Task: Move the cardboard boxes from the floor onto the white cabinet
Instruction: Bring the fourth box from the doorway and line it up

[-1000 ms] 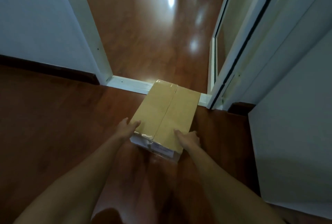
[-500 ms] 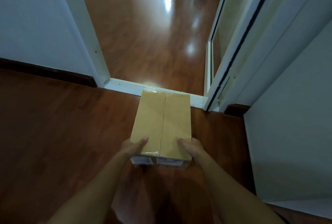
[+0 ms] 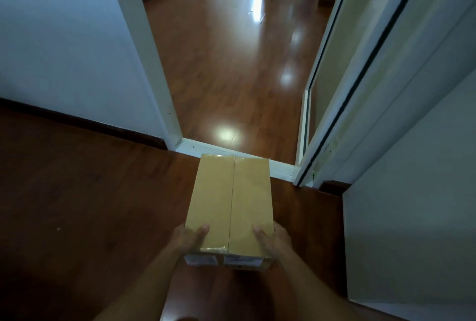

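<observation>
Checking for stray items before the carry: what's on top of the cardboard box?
On the cardboard box: only clear tape along its centre seam, plus the left hand and right hand thumbs. Its underside is hidden.

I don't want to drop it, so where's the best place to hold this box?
Hold the box by its two long sides near the near end, one hand per side, thumbs on top, as the left hand and right hand do; it's long and narrow.
</observation>
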{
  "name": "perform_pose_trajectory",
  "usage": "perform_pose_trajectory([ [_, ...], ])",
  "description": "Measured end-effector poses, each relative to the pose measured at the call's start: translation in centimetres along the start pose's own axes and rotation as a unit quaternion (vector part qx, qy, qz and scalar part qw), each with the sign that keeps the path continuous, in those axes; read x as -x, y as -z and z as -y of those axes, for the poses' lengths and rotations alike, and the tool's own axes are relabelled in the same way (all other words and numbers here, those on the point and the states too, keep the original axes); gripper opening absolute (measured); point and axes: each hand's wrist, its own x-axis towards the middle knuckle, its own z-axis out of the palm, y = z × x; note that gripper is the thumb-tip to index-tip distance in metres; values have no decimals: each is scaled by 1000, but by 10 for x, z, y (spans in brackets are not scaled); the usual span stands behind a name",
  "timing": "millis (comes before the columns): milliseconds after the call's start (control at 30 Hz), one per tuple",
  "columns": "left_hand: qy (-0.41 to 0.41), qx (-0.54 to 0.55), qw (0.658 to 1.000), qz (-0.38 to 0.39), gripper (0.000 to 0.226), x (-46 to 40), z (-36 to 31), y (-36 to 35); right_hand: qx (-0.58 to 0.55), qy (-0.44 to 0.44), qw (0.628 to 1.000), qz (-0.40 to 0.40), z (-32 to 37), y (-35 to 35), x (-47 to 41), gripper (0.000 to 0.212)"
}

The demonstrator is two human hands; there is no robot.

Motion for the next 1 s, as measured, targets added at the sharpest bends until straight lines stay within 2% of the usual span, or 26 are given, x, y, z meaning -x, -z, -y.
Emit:
perform_pose_trajectory([
  [133, -3, 11, 1000, -24, 50, 71, -61, 55, -11, 18, 1000, -9, 80, 44, 68, 52],
  [300, -10, 68, 997, -40, 72, 173, -136, 121, -9, 53, 999, -8, 177, 109, 169, 51],
  [400, -27, 93, 994, -39, 73, 233, -175, 153, 0, 75, 997, -14, 224, 145, 225, 51],
  [533, -64, 119, 989, -58, 113, 309, -214, 189, 15, 94, 995, -8, 271, 184, 299, 50],
  [633, -92, 129, 986, -57, 115, 351, -231, 204, 8, 103, 995, -14, 289, 203, 343, 51],
  [800, -141, 89, 984, -57, 77, 426, -260, 219, -41, 114, 993, -11, 301, 234, 421, 45],
  [933, -207, 45, 975, -73, 110, 482, -265, 218, -69, 118, 990, -32, 283, 252, 485, 55],
  [1000, -211, 28, 974, -74, 97, 512, -261, 210, -81, 133, 985, -79, 265, 258, 510, 56],
])
